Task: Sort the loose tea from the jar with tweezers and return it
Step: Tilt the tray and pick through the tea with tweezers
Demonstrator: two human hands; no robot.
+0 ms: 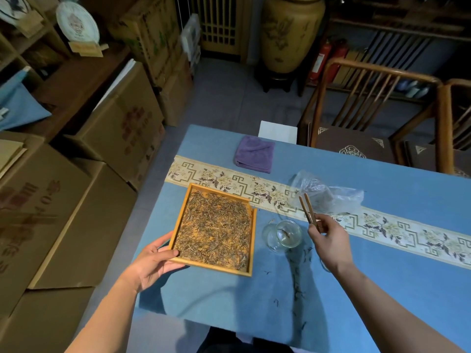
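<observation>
My left hand (150, 263) grips the near-left corner of the wooden tray (251, 240), loose tea (215, 225) spread inside, frame centre. My right hand (328, 240) pinches bamboo tweezers (307, 208) (tips slightly apart) just right of the glass jar (281, 235), lying on its side.

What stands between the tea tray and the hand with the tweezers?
In the head view, a glass jar stands between the tray and the right hand.
</observation>
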